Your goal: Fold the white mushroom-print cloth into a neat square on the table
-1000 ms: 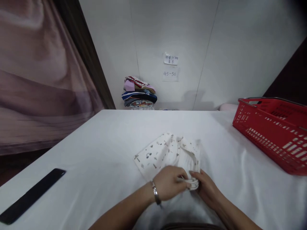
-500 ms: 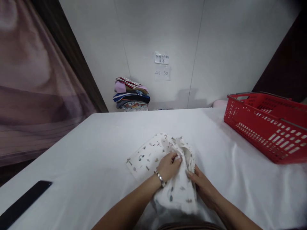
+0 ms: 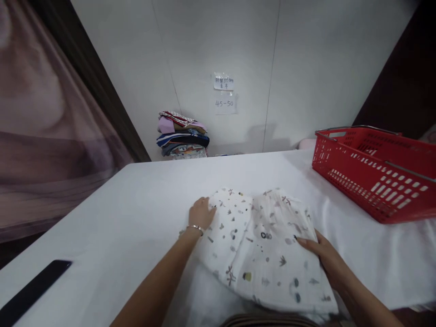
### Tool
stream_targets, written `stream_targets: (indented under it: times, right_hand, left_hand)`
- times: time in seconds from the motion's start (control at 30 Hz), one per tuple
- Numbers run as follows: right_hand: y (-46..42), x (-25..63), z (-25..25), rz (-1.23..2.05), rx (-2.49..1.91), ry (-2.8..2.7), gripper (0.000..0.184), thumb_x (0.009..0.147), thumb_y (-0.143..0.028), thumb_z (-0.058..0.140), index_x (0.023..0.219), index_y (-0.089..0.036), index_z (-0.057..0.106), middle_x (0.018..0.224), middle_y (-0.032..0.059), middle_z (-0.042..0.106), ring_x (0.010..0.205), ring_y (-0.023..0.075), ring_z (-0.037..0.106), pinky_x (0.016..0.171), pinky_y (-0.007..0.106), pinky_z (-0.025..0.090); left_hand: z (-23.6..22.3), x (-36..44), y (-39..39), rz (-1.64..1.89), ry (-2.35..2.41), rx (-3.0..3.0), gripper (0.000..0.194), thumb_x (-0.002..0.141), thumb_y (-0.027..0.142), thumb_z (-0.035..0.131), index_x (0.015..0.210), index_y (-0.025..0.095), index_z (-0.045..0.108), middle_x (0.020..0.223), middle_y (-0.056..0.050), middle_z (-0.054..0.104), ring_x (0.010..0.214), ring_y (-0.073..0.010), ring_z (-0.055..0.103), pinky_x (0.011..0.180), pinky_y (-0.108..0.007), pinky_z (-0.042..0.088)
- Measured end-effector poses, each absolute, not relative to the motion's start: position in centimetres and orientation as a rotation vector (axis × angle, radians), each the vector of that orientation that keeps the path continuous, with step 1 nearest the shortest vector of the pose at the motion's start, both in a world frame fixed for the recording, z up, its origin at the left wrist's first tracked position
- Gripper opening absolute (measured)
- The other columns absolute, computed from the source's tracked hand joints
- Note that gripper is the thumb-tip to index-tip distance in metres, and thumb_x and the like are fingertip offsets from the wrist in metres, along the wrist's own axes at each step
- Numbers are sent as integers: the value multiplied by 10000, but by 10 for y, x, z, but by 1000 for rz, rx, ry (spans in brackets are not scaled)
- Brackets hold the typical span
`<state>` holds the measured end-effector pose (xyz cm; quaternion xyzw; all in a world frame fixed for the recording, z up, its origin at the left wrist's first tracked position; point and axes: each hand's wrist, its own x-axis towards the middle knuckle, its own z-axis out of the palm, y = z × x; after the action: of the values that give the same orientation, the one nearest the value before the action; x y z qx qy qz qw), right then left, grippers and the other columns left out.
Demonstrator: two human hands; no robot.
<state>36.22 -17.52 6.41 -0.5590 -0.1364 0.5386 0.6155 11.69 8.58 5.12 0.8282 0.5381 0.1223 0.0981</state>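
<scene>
A white cloth (image 3: 259,245) with small printed plants, rainbows and other motifs lies spread on the table in front of me, creased down its middle. My left hand (image 3: 202,214), with a silver bracelet at the wrist, is closed at the cloth's upper left edge, thumb pointing inward over the fabric. At the right edge, my right hand (image 3: 322,254) pinches the cloth, its thumb on top and the other fingers mostly hidden underneath. The near edge of the cloth curves close to my body.
A red plastic basket (image 3: 374,177) with metal handles stands at the right. Folded fabrics (image 3: 184,136) are stacked by the wall beyond the white-covered table (image 3: 136,218). A dark flat object (image 3: 34,290) lies at the near left. Paper notes (image 3: 225,95) hang on the wall.
The bunched cloth is now opened out wider and flatter. My left hand has moved left to its left edge, and my right hand has moved right with the other edge.
</scene>
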Motion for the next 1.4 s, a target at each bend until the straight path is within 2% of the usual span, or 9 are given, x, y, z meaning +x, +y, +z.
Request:
stream_targets:
  times: [0.1,0.23,0.37,0.5,0.63,0.8,1.0,1.23,1.4]
  right_hand:
    - [-176,362,66,1256,-1276,-303,534,666,-309,719,1149,-184,532,859,93,700,700,267,665,618,383,535]
    - [-169,363,73,1217,-1295,-362,496,642,-305,722,1091,-172,559,763,70,694,609,237,650,576,357,527]
    - [-144,375,94,1024,-1288,-488,582,594,-274,750,1130,-176,546,734,43,689,558,207,625,536,322,509]
    - [-92,382,108,862,-1165,-484,618,588,-263,761,1156,-194,529,888,62,703,704,239,655,630,358,527]
    - [-44,365,85,1036,-1089,-499,532,662,-288,732,1147,-235,519,1027,64,683,856,235,654,752,381,524]
    - [-34,343,34,1474,-1100,-491,357,768,-361,650,1071,-211,536,1004,86,681,827,210,666,747,385,535]
    - [-28,347,12,1439,-1111,-417,238,805,-327,589,981,-173,551,854,83,694,728,185,666,715,347,537]
    - [-20,353,15,1261,-1098,-382,178,769,-222,583,944,-227,555,760,-7,667,590,119,617,571,238,510]
    - [-11,363,21,1195,-1024,-276,78,794,-182,519,808,-172,596,772,38,672,676,139,635,659,246,522]
  left_hand:
    - [43,98,101,65,1729,2312,528,794,464,490,1194,120,505,1241,-174,539,1145,-300,493,906,-398,401]
    - [47,99,105,3,1642,2267,355,794,410,473,1038,175,577,1080,-118,643,975,-240,601,769,-309,439]
    - [104,104,134,293,1787,2404,318,821,388,436,1043,197,561,1058,-108,647,996,-259,588,762,-319,433]
    - [191,104,189,779,1952,2440,368,847,452,411,1052,182,554,1049,-112,641,993,-264,577,798,-340,437]
    - [225,111,220,882,1967,2417,464,810,458,507,1120,113,529,1171,-156,578,1065,-281,529,882,-383,417]
    - [155,128,173,729,1516,2557,393,841,371,497,1168,157,540,1215,-109,555,1025,-209,553,882,-312,424]
    - [60,172,77,635,1103,2410,354,842,445,469,1066,204,598,1043,-39,609,785,-137,591,765,-272,461]
    - [45,239,41,350,1204,2391,444,769,446,535,1130,187,558,1159,-100,571,1054,-231,546,861,-321,424]
    - [46,248,45,301,1246,2259,207,758,270,508,907,177,618,955,-85,654,906,-222,598,753,-309,429]
